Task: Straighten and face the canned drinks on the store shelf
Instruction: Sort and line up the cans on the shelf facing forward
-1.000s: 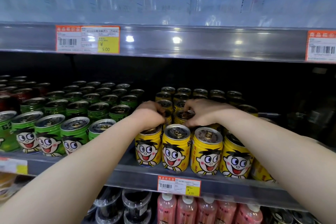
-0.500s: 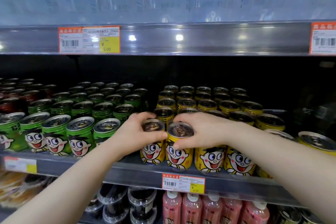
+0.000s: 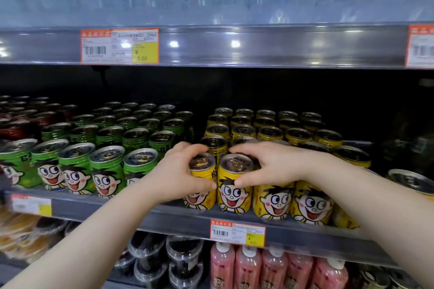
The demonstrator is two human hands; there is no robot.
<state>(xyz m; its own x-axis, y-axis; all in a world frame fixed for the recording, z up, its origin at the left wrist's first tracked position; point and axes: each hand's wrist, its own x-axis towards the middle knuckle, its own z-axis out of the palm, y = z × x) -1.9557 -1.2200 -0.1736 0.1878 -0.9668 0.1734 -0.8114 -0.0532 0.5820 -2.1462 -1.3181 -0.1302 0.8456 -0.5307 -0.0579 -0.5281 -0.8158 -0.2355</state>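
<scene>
**Front yellow cans, gripped up top**

Fingers point(image 3: 196, 148) of the left hand point(image 3: 178, 178) are curled round one yellow can point(image 3: 203, 172), those of the right hand point(image 3: 270, 166) round its neighbour point(image 3: 231, 195), both at the shelf point(image 3: 117, 209) front edge. Likely full, stiff, slick: best turned by the upper wall.

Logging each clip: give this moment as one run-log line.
left hand: grips leftmost yellow cartoon-face metal can | right hand: grips adjacent yellow can, face forward | both front row

Shelf point(image 3: 77, 209) of green cans point(image 3: 106, 166), yellow cans point(image 3: 310, 204)
</scene>
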